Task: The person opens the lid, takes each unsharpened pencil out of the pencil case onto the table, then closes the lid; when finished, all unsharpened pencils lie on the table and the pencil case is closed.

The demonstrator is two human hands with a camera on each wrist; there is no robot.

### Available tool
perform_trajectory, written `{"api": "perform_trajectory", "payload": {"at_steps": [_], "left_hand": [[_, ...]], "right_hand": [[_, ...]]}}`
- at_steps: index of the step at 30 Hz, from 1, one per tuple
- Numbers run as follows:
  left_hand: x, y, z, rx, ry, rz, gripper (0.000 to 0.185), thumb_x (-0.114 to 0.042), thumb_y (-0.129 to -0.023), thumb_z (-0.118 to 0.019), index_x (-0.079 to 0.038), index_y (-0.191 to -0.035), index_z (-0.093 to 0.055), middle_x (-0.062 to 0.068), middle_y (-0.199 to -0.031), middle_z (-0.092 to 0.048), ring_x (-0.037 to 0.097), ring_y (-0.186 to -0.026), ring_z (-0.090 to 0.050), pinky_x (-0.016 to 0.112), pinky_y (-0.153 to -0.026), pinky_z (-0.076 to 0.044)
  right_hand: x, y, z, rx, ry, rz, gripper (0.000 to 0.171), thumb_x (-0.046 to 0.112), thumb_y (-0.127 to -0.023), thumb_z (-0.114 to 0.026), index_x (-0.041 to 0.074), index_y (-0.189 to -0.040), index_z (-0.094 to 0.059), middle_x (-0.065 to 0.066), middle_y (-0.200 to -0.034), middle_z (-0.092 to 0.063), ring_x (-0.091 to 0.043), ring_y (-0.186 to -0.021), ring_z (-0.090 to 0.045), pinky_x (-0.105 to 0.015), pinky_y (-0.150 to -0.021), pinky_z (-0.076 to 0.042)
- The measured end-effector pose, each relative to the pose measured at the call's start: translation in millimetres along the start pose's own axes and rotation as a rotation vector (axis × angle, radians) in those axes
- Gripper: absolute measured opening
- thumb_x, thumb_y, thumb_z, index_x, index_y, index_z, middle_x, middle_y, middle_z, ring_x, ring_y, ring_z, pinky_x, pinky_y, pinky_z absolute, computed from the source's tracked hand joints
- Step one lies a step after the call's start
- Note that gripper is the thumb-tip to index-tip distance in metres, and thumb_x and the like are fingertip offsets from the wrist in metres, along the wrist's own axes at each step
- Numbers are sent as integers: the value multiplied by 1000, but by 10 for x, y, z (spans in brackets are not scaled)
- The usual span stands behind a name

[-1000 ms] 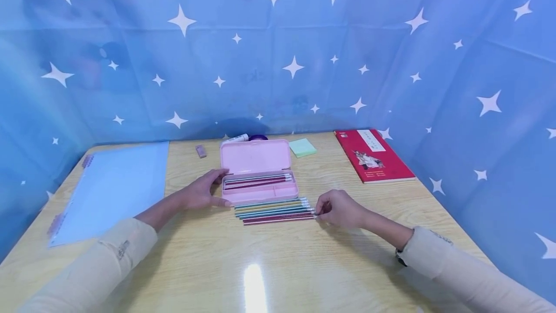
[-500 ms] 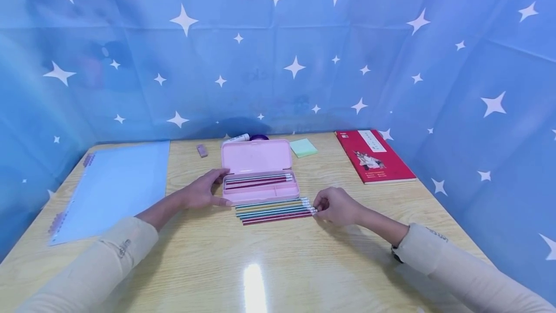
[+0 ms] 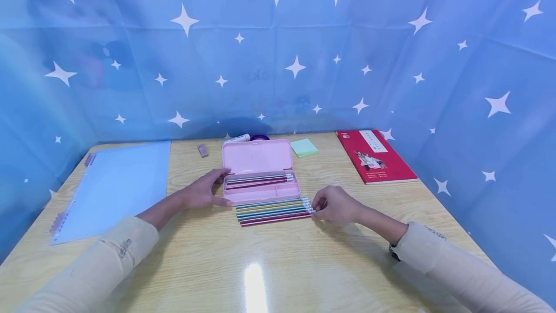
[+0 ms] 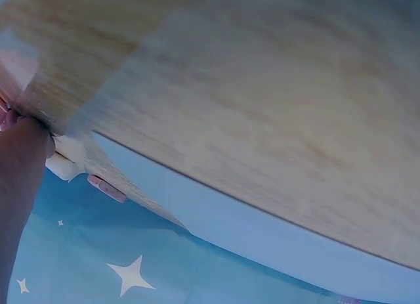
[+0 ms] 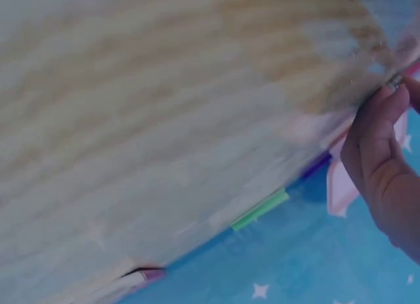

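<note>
A pink pencil case point(image 3: 257, 154) lies with its lid raised, several pencils point(image 3: 259, 181) in its long compartment. My left hand point(image 3: 201, 190) holds the case's left end, thumb at the front corner and fingers at the back. In front of the case, a row of blue, yellow and dark red pencils point(image 3: 273, 209) lies on the table, eraser ends to the right. My right hand point(image 3: 339, 206) pinches the eraser end of a dark red pencil at the near side of the row. In the right wrist view, a metal pencil end point(image 5: 394, 81) shows between thumb and fingers.
A red book point(image 3: 377, 156) lies at the back right, green sticky notes point(image 3: 304, 147) beside the case. Behind the lid are a white tube point(image 3: 236, 139) and a purple round thing point(image 3: 260, 137). A small purple eraser point(image 3: 202, 150) and a pale blue sheet point(image 3: 117, 187) lie to the left.
My right hand has moved slightly left, and the near dark red pencil has slid left with it, its eraser end now closer to the others. The left hand stays on the pencil case.
</note>
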State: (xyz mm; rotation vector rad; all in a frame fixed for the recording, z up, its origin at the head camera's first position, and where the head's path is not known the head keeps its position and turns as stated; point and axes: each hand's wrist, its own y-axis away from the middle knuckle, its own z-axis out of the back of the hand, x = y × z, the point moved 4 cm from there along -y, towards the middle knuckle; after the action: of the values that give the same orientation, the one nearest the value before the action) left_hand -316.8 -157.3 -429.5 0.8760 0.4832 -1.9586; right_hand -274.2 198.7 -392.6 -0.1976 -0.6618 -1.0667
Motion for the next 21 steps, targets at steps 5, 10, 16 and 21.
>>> {"api": "perform_trajectory", "payload": {"at_steps": [5,10,16,21], "left_hand": [[10,-8,-6,1,-10,2,107,-44,-77,-84,0,-154,-23,16,-141,-43,31,-129,-42,49,-113,-32],[17,-2,18,-6,-13,2,107,-43,-77,-84,0,-154,-24,16,-142,-43,32,-130,-42,49,-113,-32],[5,0,9,-1,2,-10,107,-43,-77,-84,0,-154,-24,17,-142,-43,32,-130,-42,50,-113,-32],[3,-8,6,-2,-3,-5,107,-43,-77,-84,0,-154,-24,17,-143,-43,32,-129,-42,50,-113,-31]], "right_hand": [[35,-69,120,21,-36,-23,13,10,-84,-79,5,-94,-71,0,-79,-64,-16,-66,-57,-29,-57,-52],[133,-233,194,4,-38,66,19,12,-85,-78,2,-99,-72,0,-85,-68,-15,-71,-60,-30,-61,-53],[210,-457,166,-6,-15,127,21,16,-88,-75,5,-106,-73,-4,-101,-70,-13,-76,-64,-28,-70,-55],[249,-630,144,-26,-25,170,27,14,-89,-74,0,-112,-70,-13,-105,-68,-12,-53,-54,-27,-55,-49]]}}
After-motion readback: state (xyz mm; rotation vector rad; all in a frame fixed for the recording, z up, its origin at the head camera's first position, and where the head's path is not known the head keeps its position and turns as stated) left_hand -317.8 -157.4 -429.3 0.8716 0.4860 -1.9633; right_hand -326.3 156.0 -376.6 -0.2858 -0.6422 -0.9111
